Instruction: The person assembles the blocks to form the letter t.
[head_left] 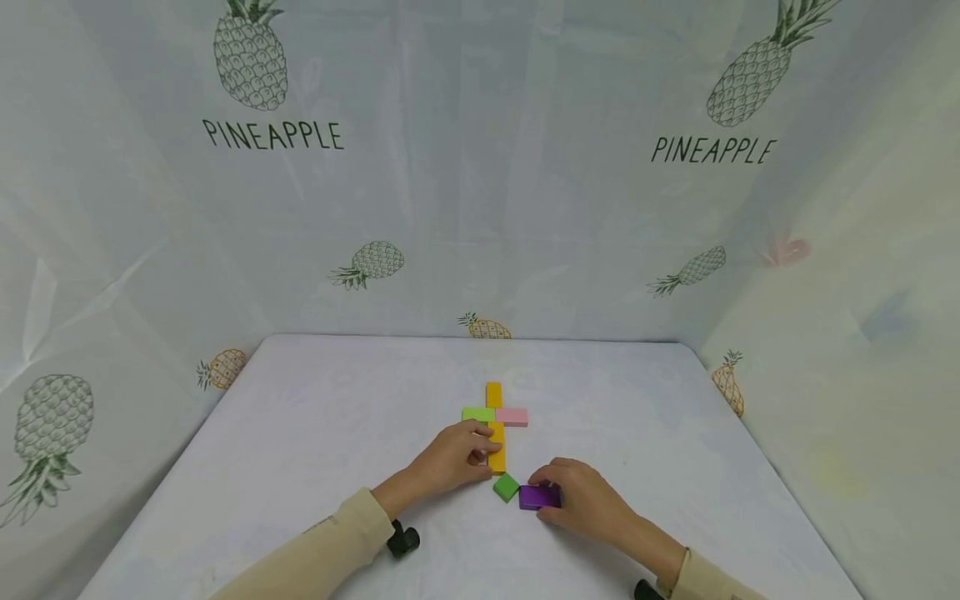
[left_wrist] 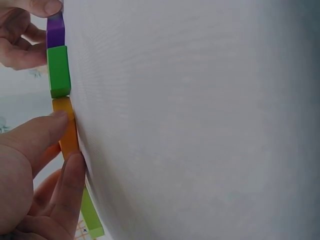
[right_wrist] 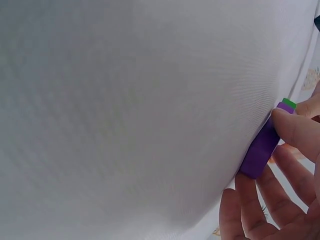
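Note:
Flat coloured wooden blocks lie joined on the white table. My left hand (head_left: 453,457) holds the long orange block (head_left: 497,454) by its side, with thumb and fingers against it in the left wrist view. Beyond it, a light green block (head_left: 476,413) and a pink block (head_left: 513,417) lie end to end crosswise, with a shorter orange block (head_left: 493,394) behind them. At the near end, a green block (head_left: 506,487) sits turned like a diamond. My right hand (head_left: 588,498) pinches a purple block (right_wrist: 261,150) between thumb and fingers; its left end meets the green block's corner.
The white table (head_left: 345,392) extends around the blocks on all sides. A pale curtain (head_left: 480,183) printed with pineapples hangs behind the table and along its sides. Black wrist devices are strapped at both cuffs, the left one (head_left: 403,540) just above the tabletop.

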